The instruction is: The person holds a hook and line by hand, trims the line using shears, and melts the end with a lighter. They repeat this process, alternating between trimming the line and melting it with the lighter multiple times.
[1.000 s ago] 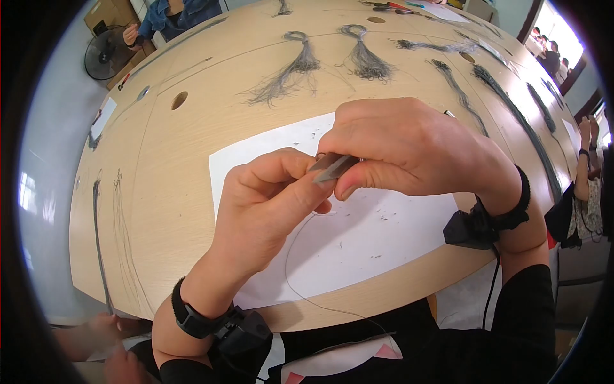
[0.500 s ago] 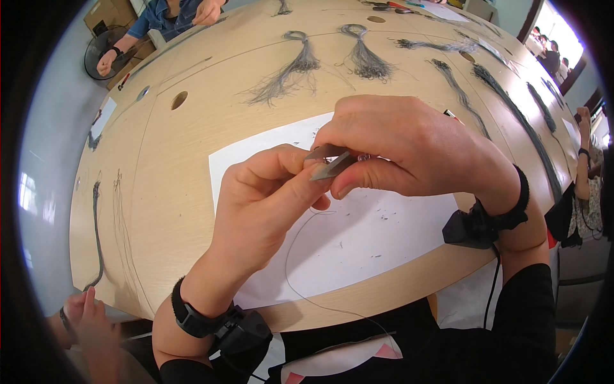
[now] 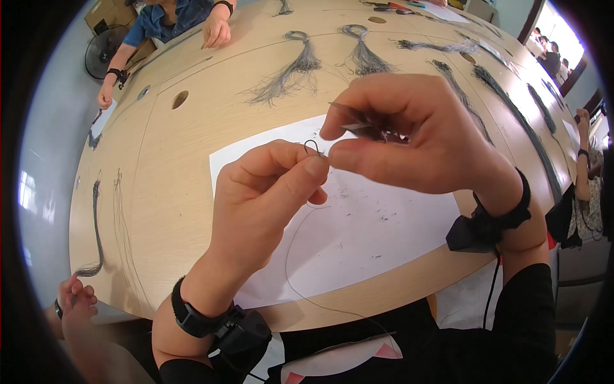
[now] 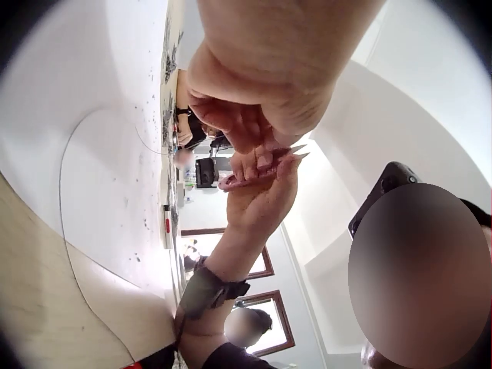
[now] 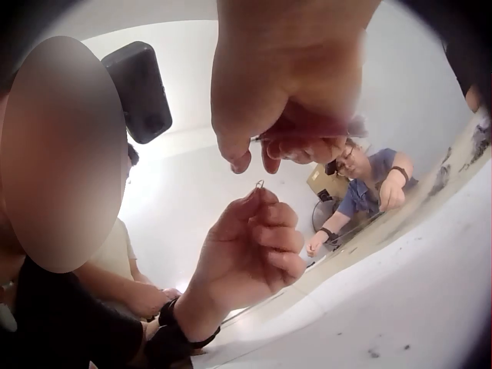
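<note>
My left hand (image 3: pixel 256 198) pinches a thin dark cord between thumb and forefinger, and a small loop (image 3: pixel 311 143) of it stands above the fingertips. From there the cord (image 4: pixel 64 207) trails over the paper towards my lap. In my right hand (image 3: pixel 428 137) are small thread snips (image 3: pixel 366 130), held inside the curled fingers with the blades pointing left. Their pinkish handle (image 4: pixel 250 182) shows in the left wrist view. The right thumb tip is close beside the left fingertips. Below both hands lies white paper (image 3: pixel 281 288) with dark scraps on it.
Looped bundles of grey strands (image 3: pixel 306 63) lie beyond the paper, with longer dark bundles (image 3: pixel 521 115) to the right. Single strands (image 3: pixel 125 230) lie at left. A person (image 3: pixel 169 25) sits across the table (image 3: pixel 173 160); another person's hands (image 3: pixel 77 294) are at lower left.
The snips' blades have come away from the left fingertips as the right hand moved up and right, leaving the cord's loop in sight. The left hand has stayed nearly still.
</note>
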Tool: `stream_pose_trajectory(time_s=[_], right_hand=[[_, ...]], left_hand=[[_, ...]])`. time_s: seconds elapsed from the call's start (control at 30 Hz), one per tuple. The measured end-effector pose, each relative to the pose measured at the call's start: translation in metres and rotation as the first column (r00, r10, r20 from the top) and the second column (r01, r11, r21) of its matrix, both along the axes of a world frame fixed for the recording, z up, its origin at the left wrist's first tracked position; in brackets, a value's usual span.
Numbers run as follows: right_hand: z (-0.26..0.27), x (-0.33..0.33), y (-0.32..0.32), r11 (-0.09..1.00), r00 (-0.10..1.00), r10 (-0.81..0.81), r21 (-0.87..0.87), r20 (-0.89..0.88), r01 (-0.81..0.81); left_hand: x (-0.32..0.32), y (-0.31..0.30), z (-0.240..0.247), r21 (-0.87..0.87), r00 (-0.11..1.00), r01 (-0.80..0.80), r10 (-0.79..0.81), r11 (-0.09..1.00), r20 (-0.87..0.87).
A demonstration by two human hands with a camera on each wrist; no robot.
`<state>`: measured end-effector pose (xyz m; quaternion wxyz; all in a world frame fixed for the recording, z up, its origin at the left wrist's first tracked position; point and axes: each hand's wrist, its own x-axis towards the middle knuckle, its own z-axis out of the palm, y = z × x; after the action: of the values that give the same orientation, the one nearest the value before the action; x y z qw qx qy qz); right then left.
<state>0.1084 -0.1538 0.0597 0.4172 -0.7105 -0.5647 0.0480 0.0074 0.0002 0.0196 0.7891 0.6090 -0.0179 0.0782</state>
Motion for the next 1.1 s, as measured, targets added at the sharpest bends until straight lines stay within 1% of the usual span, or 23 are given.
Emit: stream_pose_trajectory(time_s=[0.07, 0.1, 0.17, 0.2, 0.27, 0.33, 0.4, 0.47, 0.5, 0.57, 0.6, 0.67, 0.7, 0.83, 0.9, 0.93, 1.0, 1.1], right_hand=[[-0.004, -0.004, 0.004, 1.000, 0.976, 0.004, -0.017, -0.220, -0.008], [-0.006, -0.004, 0.006, 1.000, 0.976, 0.003, -0.018, -0.220, -0.007], [-0.011, -0.003, 0.007, 1.000, 0.981, 0.022, -0.011, -0.191, -0.024], [-0.010, -0.003, 0.007, 1.000, 0.982, 0.022, -0.011, -0.188, -0.024], [-0.006, -0.002, 0.005, 0.999, 0.995, 0.024, -0.029, -0.093, -0.027], [-0.003, -0.001, 0.003, 1.000, 0.996, -0.001, -0.012, -0.087, 0.000], [0.002, 0.002, 0.001, 1.000, 0.997, -0.023, 0.008, -0.076, 0.024], [0.005, 0.006, -0.002, 0.997, 0.995, 0.039, 0.058, 0.093, -0.045], [0.006, 0.006, -0.002, 0.997, 0.995, 0.041, 0.060, 0.095, -0.046], [0.005, 0.006, -0.002, 0.994, 0.984, 0.110, -0.033, 0.139, -0.106], [0.005, 0.006, -0.002, 0.994, 0.984, 0.110, -0.033, 0.140, -0.106], [0.003, 0.007, 0.000, 0.978, 0.969, 0.203, -0.073, 0.140, -0.194], [0.000, 0.007, 0.001, 0.975, 0.965, 0.217, -0.079, 0.145, -0.208], [-0.007, 0.009, 0.003, 0.974, 0.967, 0.227, -0.054, 0.119, -0.222], [-0.008, 0.010, 0.003, 0.971, 0.950, 0.233, -0.002, 0.209, -0.238], [-0.007, 0.009, 0.003, 0.971, 0.950, 0.233, -0.002, 0.207, -0.237], [-0.003, 0.007, 0.003, 0.972, 0.961, 0.232, -0.081, 0.150, -0.222], [-0.005, 0.008, 0.003, 0.973, 0.958, 0.229, -0.080, 0.175, -0.218]], left_hand=[[0.000, 0.000, 0.000, -0.019, 1.000, 0.011, -0.011, 1.000, 0.007], [0.000, 0.000, 0.000, 0.012, 1.000, -0.001, 0.001, 1.000, -0.010], [-0.001, -0.001, 0.000, 0.043, 1.000, -0.012, 0.013, 0.999, -0.023], [-0.001, -0.001, 0.000, 0.027, 1.000, 0.002, -0.002, 1.000, -0.028], [-0.001, -0.002, 0.001, 0.012, 1.000, 0.016, -0.016, 1.000, -0.025], [-0.001, -0.002, 0.003, -0.046, 1.000, 0.007, -0.007, 0.999, 0.008], [-0.001, -0.001, 0.005, -0.058, 1.000, 0.011, -0.011, 0.998, 0.008], [-0.003, 0.000, 0.005, -0.070, 1.000, 0.012, -0.012, 0.997, -0.001], [-0.004, -0.001, 0.005, -0.080, 1.000, 0.012, -0.014, 0.997, -0.018], [-0.004, -0.001, 0.005, -0.089, 0.999, 0.012, -0.015, 0.996, -0.035], [-0.004, 0.000, 0.006, -0.097, 0.999, 0.021, -0.025, 0.995, -0.037], [-0.005, 0.000, 0.005, -0.104, 0.999, 0.030, -0.034, 0.994, -0.039], [-0.005, 0.000, 0.005, -0.113, 0.998, 0.033, -0.038, 0.993, -0.048], [-0.005, -0.002, 0.006, -0.125, 0.997, 0.047, -0.054, 0.991, -0.049], [-0.005, -0.002, 0.006, -0.110, 0.996, 0.062, -0.069, 0.992, -0.062], [-0.005, -0.002, 0.006, -0.099, 0.993, 0.076, -0.084, 0.992, -0.087], [-0.005, -0.002, 0.005, -0.091, 0.993, 0.077, -0.084, 0.993, -0.078], [-0.005, -0.002, 0.004, -0.080, 0.994, 0.081, -0.087, 0.993, -0.073]])
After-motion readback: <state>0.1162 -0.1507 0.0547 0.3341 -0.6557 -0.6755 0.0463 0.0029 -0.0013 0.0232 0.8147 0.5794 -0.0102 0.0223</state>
